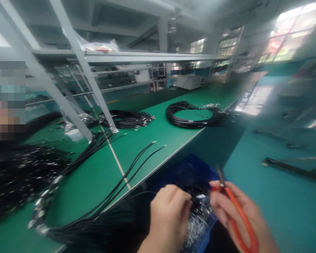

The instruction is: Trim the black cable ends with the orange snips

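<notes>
My right hand [239,207] is wrapped around a pair of orange-handled pliers [241,207], whose dark pointed jaws aim up and away; motion blurs the tips. Just left of it, my left hand [170,214] is closed with fingers curled inward. A thin dark cable [143,193] runs from the table edge to behind this hand, where its end is hidden. Below both hands is a blue bin [208,235] holding dark scraps and many small whitish pieces [196,226]. Black cables [113,189] with metal ends lie bent over the near table edge, left of my left hand.
On the green table [137,160] lie a coiled cable bundle [186,123], another bundle [133,119] and a large cable pile [23,175] at left. White rack posts [80,52] carry a shelf [147,57]. A pixelated person [6,102] is at far left.
</notes>
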`<act>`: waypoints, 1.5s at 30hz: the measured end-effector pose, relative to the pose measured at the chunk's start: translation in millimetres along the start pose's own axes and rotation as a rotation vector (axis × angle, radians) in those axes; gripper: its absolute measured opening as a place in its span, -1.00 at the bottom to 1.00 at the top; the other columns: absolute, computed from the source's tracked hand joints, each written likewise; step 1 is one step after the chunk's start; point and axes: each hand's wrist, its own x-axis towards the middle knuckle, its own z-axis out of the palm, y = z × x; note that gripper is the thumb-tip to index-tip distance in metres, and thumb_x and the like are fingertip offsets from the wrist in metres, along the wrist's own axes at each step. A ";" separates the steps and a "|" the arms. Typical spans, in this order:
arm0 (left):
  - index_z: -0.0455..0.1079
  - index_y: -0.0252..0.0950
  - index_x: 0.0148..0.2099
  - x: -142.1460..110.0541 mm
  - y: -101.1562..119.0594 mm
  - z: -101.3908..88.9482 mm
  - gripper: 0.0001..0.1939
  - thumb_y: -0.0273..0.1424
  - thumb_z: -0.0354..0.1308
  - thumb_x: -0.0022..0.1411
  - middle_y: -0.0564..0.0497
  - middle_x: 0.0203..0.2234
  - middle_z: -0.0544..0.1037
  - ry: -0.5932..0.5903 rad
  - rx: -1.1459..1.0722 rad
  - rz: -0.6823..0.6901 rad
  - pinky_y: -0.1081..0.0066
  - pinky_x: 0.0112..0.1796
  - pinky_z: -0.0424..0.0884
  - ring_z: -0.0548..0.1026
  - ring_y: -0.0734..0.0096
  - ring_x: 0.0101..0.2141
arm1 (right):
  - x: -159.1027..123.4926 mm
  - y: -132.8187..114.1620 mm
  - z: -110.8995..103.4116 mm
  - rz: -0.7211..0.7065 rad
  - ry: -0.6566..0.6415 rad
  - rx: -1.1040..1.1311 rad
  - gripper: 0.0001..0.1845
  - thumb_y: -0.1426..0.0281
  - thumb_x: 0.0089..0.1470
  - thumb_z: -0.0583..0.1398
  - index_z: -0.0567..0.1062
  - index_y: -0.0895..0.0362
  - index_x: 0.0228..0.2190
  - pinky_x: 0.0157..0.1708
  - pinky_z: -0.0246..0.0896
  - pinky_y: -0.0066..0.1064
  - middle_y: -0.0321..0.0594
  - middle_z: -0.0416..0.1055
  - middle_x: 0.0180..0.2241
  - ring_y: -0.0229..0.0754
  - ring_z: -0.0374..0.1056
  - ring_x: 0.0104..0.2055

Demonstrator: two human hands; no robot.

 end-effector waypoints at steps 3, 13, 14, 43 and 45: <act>0.39 -0.14 -0.41 8.0 -17.1 0.8 -0.91 -0.41 0.12 0.14 0.11 -0.47 0.49 -0.301 0.159 -0.199 0.47 -0.41 0.30 0.45 0.42 -0.44 | 10.9 0.1 -16.0 -0.095 0.204 -0.271 -0.49 0.21 -0.27 0.39 0.46 0.02 -0.20 -0.53 0.23 -0.68 -0.34 0.45 -0.50 -0.31 0.31 -0.48; 0.33 -0.30 -0.39 27.8 -128.2 -46.0 -0.92 -0.56 0.09 0.10 -0.06 -0.43 0.43 -0.066 0.311 -0.775 0.27 -0.24 0.29 0.44 0.17 -0.25 | 22.5 10.5 -11.5 -0.015 0.082 -0.247 -0.48 0.19 -0.29 0.40 0.42 0.05 -0.24 -0.34 0.40 -0.46 -0.29 0.52 -0.49 -0.09 0.47 -0.33; 0.32 -0.30 -0.38 30.8 -129.3 -47.8 -0.93 -0.55 0.07 0.11 -0.02 -0.49 0.43 -0.086 0.240 -0.773 0.31 -0.30 0.31 0.46 0.24 -0.34 | 22.4 11.0 -7.9 -0.028 0.067 -0.196 -0.49 0.21 -0.28 0.40 0.41 0.05 -0.24 -0.34 0.40 -0.44 -0.30 0.51 -0.49 -0.10 0.46 -0.36; 0.44 -0.35 -0.47 31.9 13.0 -5.4 -0.86 -0.38 0.24 0.04 0.00 -0.56 0.52 -0.198 -0.759 -0.618 0.50 -0.45 0.29 0.43 0.39 -0.49 | 0.8 1.2 43.5 -0.134 0.104 0.256 -0.61 0.38 -0.20 0.37 0.39 0.05 -0.28 -0.45 0.26 -0.43 -0.37 0.45 -0.48 -0.29 0.33 -0.53; 0.44 -0.35 -0.46 31.0 13.2 -5.9 -0.85 -0.37 0.23 0.06 -0.02 -0.54 0.54 -0.198 -0.744 -0.621 0.49 -0.44 0.31 0.44 0.37 -0.47 | 0.9 2.1 43.8 -0.139 0.112 0.235 -0.61 0.37 -0.19 0.37 0.39 0.05 -0.28 -0.45 0.26 -0.42 -0.36 0.45 -0.48 -0.29 0.34 -0.54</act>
